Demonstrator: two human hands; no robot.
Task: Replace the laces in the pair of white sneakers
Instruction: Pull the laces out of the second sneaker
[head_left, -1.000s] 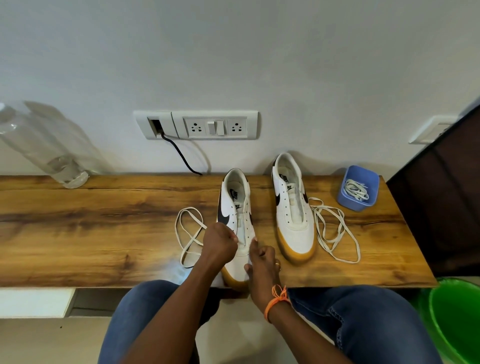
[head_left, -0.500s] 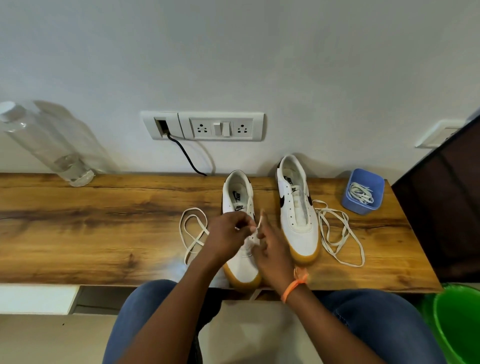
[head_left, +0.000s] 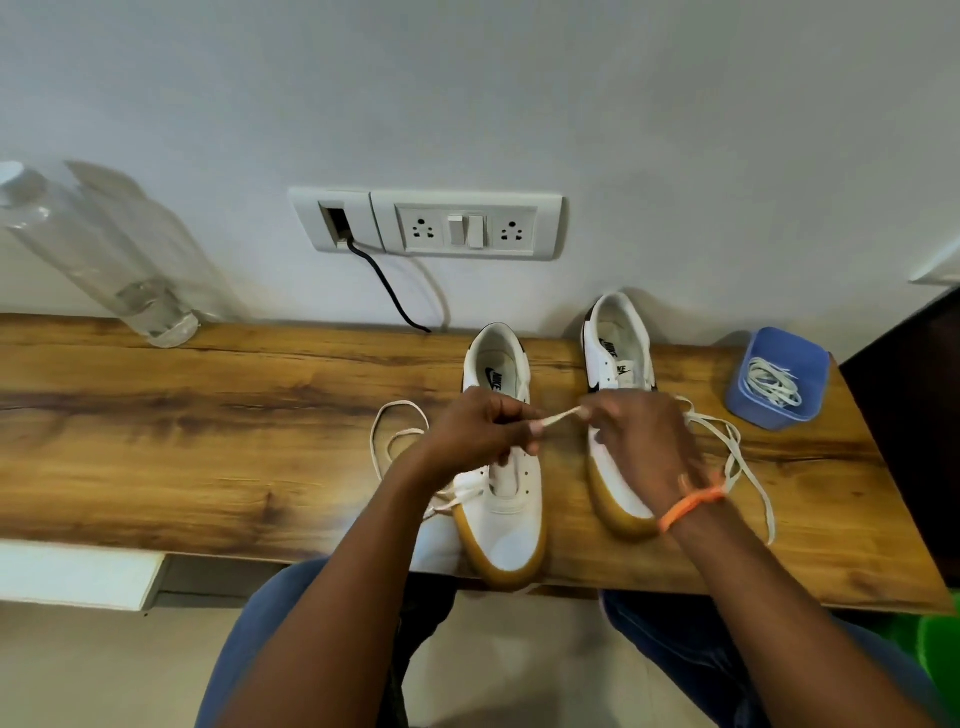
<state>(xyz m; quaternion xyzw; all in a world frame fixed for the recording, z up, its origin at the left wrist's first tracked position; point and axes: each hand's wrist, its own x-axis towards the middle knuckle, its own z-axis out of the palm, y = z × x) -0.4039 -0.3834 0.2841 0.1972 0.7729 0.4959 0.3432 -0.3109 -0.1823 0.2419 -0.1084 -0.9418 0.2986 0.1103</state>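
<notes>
Above the nearer sneaker (head_left: 506, 499) on the wooden shelf (head_left: 208, 441), my left hand (head_left: 475, 434) and right hand (head_left: 636, 441) each pinched one end of a short stretch of white lace (head_left: 561, 417), pulled taut between them. That lace ran down past my left hand to loops lying on the wood left of the shoe. My second sneaker (head_left: 618, 364) stood just to the right, another loose lace (head_left: 737, 457) trailing beside it. More laces sat coiled in the blue tub (head_left: 748, 405) further right.
</notes>
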